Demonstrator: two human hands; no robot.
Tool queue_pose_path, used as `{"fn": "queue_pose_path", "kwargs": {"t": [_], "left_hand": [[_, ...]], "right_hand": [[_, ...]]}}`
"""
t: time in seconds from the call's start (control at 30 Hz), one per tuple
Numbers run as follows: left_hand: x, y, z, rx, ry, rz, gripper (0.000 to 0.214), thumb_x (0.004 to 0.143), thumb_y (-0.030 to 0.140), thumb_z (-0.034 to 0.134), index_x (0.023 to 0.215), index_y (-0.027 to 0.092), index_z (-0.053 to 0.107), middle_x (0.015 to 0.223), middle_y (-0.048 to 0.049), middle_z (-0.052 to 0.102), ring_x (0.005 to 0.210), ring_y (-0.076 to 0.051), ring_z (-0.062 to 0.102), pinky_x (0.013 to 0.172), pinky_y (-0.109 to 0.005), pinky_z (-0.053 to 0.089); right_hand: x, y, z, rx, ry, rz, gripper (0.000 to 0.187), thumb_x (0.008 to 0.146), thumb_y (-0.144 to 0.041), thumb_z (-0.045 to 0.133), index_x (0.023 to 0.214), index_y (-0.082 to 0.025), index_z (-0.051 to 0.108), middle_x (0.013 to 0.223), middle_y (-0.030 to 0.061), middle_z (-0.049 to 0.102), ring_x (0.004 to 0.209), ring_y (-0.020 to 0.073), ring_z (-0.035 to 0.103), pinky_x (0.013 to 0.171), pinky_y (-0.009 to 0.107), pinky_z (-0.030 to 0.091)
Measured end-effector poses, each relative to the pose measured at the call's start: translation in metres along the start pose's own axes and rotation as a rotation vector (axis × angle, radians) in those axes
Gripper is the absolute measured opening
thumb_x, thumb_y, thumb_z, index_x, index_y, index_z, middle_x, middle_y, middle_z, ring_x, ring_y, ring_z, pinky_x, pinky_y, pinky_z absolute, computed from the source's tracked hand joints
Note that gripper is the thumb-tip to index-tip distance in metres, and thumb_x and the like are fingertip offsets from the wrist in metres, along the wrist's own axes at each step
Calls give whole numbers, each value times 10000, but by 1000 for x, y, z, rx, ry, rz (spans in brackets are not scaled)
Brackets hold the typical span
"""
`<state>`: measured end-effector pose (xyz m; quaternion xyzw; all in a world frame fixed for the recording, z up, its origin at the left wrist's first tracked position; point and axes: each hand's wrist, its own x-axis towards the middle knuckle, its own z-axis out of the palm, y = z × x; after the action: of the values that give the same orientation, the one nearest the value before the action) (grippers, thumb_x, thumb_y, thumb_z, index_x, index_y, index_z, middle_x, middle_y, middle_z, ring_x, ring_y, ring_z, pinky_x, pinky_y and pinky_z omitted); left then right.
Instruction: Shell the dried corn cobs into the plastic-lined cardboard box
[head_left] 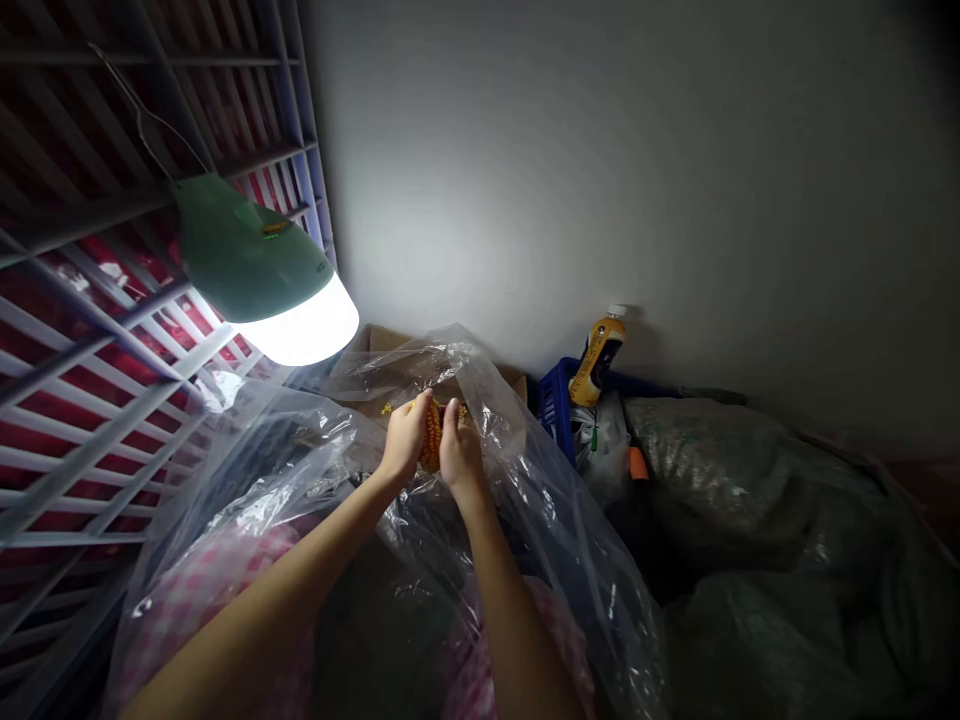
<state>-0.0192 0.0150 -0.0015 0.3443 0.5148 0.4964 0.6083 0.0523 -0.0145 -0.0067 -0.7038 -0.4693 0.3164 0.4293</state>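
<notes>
Your fingers (451, 416) are closed around a yellow corn cob (430, 440) near the centre of the frame, with your left hand (403, 438) on its left side and your right hand (462, 455) on its right. Clear plastic sheeting (544, 490) spreads around your forearms, before a cardboard box (386, 340). A lit lamp (251, 250) hangs at upper left; right of centre, a tilted bottle (597, 358) leans in a blue basket (556, 408).
</notes>
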Motion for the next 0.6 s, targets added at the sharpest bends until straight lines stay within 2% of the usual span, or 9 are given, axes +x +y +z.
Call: {"fn": "queue_pose_path", "kwargs": {"t": [0.1, 0.2, 0.3, 0.4, 0.5, 0.6], "left_hand": [[-2, -10, -1, 32, 10, -7, 323, 672, 450, 560, 577, 146, 510, 488, 29, 490, 461, -89, 432, 466, -206, 342], [0, -18, -2, 36, -25, -45, 346, 663, 476, 571, 572, 149, 500, 484, 32, 478, 451, -86, 423, 454, -204, 327], [2, -18, 0, 8, -106, -53, 363, 655, 501, 567, 622, 140, 559, 536, 0, 545, 512, -116, 491, 522, -220, 381], [-2, -14, 6, 71, -113, 60, 363, 675, 501, 549, 654, 141, 587, 599, -19, 585, 602, -138, 529, 598, -224, 398], [-9, -13, 12, 209, -75, 152, 393, 712, 507, 506, 558, 146, 531, 548, 2, 529, 572, -119, 475, 549, -205, 353], [-11, -18, 14, 204, -89, 124, 437, 736, 521, 462, 510, 148, 480, 498, 18, 468, 515, -98, 412, 504, -203, 318]], "right_hand": [[-3, -1, 3, -163, 12, -3, 655, 855, -550, 174, 851, -134, 680, 836, 140, 680, 817, 220, 624, 709, 292, 429], [-1, 6, 5, -211, 28, 76, 692, 852, -558, 166, 781, -102, 682, 795, 179, 676, 776, 248, 632, 665, 304, 430], [4, 10, 0, -118, 3, 165, 700, 837, -586, 165, 810, -110, 678, 803, 167, 678, 754, 236, 636, 638, 293, 439], [7, 6, -8, 42, -71, 194, 711, 837, -586, 113, 938, -136, 653, 891, 130, 676, 834, 207, 630, 683, 278, 454], [6, 1, -8, 37, -48, 163, 709, 831, -596, 117, 965, -138, 641, 920, 131, 668, 922, 220, 605, 766, 303, 443], [4, 4, -3, 35, 4, 198, 719, 837, -581, 86, 896, -137, 649, 916, 142, 666, 934, 236, 599, 792, 327, 433]]}}
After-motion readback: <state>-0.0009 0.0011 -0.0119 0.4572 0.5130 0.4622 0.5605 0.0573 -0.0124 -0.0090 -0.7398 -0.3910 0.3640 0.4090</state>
